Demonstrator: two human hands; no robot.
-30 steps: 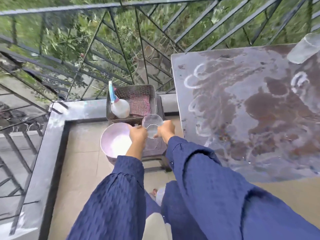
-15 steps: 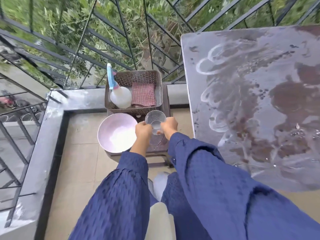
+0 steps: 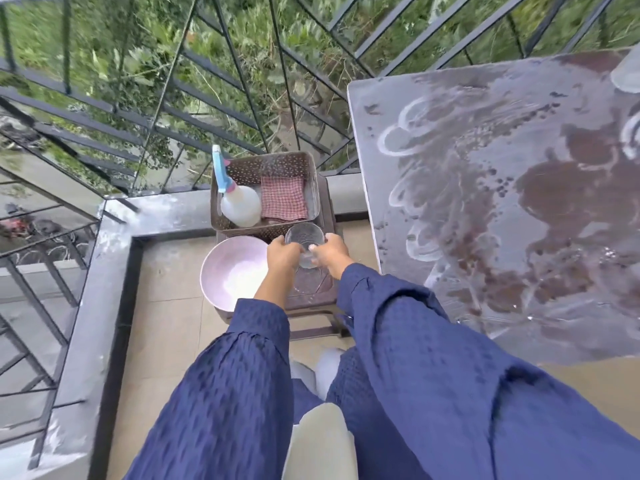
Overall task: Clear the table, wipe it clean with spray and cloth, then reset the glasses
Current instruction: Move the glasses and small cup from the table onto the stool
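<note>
- While both arms reach forward in blue sleeves, the left hand and the right hand close together around one clear glass, each cupping a side of it above a dark stool.
- Just beyond the grip sits a brown perforated basket, holding a white spray bottle with a blue nozzle and, beside it, a red checked cloth.
- Left of the grip, touching the basket's near wall, rests a pink bowl.
- Right of the grip stands the table, its dark top wet and streaked with pale looping smears; a second glass shows at its far corner, cut by the frame.
- Below lies a beige tiled floor, edged by a grey ledge and a black metal railing, with green plants past it.
</note>
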